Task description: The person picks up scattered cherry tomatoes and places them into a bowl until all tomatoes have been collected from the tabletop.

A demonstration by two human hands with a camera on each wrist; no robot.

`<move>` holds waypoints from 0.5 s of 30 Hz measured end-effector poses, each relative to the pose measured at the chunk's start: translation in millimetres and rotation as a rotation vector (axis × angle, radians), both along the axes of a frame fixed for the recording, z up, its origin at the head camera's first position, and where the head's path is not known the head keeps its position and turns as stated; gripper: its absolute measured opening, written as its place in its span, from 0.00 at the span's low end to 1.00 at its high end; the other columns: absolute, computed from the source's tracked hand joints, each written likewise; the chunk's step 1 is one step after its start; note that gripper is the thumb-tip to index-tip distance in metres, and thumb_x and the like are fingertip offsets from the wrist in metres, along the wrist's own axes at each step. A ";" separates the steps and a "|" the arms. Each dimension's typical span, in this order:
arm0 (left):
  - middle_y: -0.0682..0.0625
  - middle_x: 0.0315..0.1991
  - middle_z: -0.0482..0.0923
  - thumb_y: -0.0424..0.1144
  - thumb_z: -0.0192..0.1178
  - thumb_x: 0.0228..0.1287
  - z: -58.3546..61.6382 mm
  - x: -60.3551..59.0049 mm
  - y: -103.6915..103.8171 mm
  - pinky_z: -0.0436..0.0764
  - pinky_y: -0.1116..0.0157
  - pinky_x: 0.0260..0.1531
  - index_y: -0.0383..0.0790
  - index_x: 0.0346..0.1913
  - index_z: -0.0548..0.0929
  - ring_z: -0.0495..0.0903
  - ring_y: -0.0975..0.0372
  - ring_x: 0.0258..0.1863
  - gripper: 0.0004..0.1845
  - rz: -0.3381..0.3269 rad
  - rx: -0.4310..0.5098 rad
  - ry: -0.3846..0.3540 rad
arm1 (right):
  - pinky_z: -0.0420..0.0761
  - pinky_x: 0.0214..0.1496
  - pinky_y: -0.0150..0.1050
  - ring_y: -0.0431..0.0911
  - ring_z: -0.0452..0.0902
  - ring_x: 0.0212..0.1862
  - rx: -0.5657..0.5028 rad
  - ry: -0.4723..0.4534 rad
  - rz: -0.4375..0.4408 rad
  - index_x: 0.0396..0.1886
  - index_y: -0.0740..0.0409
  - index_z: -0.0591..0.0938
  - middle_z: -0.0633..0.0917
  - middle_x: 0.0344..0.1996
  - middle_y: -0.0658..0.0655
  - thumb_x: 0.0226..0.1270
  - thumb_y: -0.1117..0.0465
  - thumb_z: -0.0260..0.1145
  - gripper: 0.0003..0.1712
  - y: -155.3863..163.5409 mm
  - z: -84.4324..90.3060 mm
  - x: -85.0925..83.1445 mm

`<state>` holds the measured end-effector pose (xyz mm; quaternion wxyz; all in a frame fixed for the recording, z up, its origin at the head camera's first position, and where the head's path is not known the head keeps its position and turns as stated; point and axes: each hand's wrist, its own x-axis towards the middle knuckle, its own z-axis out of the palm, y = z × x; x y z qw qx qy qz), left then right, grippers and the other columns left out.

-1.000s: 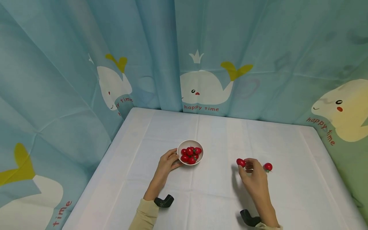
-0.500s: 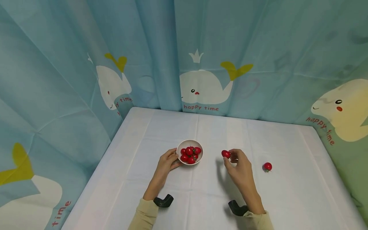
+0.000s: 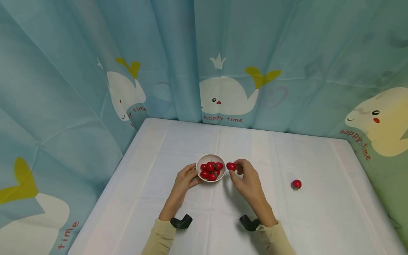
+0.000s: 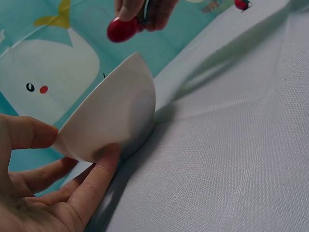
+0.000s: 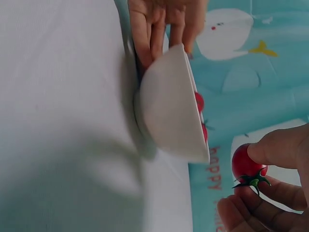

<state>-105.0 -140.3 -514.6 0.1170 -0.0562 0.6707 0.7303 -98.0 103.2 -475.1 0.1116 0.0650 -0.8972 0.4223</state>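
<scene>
In the head view, a small white bowl [image 3: 208,158] stands on the table, with several red cherry tomatoes [image 3: 209,166] inside. My left hand [image 3: 182,184] holds it from the left side; the left wrist view shows the fingers and thumb against the bowl's wall [image 4: 116,108]. Just right of the rim, my right hand [image 3: 250,181] pinches one cherry tomato [image 3: 231,166] between thumb and fingers. Its green calyx [image 5: 254,180] shows in the right wrist view. A single cherry tomato [image 3: 296,184] lies farther right on the cloth.
A white cloth covers the table [image 3: 178,141]. Behind and along the sides hangs a blue-green curtain [image 3: 178,63] printed with whales. Each wrist carries a black strap piece [image 3: 181,222].
My right hand has carried its cherry tomato leftward from beside the lone one to the bowl's right edge. The left hand and the bowl have stayed in place.
</scene>
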 end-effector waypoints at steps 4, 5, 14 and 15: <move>0.29 0.71 0.71 0.36 0.53 0.80 0.2 -0.3 0.2 0.87 0.54 0.62 0.29 0.76 0.68 0.79 0.43 0.66 0.26 -0.002 0.001 -0.001 | 0.90 0.48 0.51 0.52 0.81 0.42 0.020 0.030 0.073 0.52 0.65 0.80 0.85 0.40 0.59 0.63 0.67 0.76 0.20 -9.5 0.2 -2.0; 0.29 0.71 0.71 0.36 0.53 0.80 0.0 -0.3 0.2 0.87 0.53 0.62 0.29 0.75 0.68 0.79 0.43 0.66 0.26 -0.002 0.003 0.000 | 0.90 0.48 0.50 0.52 0.81 0.42 0.027 0.039 0.092 0.52 0.65 0.80 0.85 0.40 0.59 0.63 0.67 0.76 0.19 -11.3 -0.1 -2.3; 0.30 0.70 0.72 0.36 0.53 0.80 -0.4 0.4 -0.7 0.87 0.54 0.62 0.30 0.74 0.70 0.79 0.44 0.67 0.25 -0.001 0.011 0.000 | 0.89 0.44 0.43 0.50 0.81 0.42 0.103 0.077 0.236 0.51 0.64 0.82 0.85 0.40 0.57 0.63 0.67 0.76 0.18 -19.3 -1.0 -8.9; 0.30 0.70 0.72 0.36 0.54 0.80 -0.4 0.5 -0.7 0.87 0.54 0.61 0.31 0.74 0.70 0.79 0.44 0.67 0.25 0.000 0.011 0.000 | 0.88 0.44 0.41 0.49 0.80 0.42 0.120 0.072 0.253 0.52 0.64 0.82 0.85 0.40 0.55 0.63 0.67 0.77 0.19 -19.4 -1.0 -10.4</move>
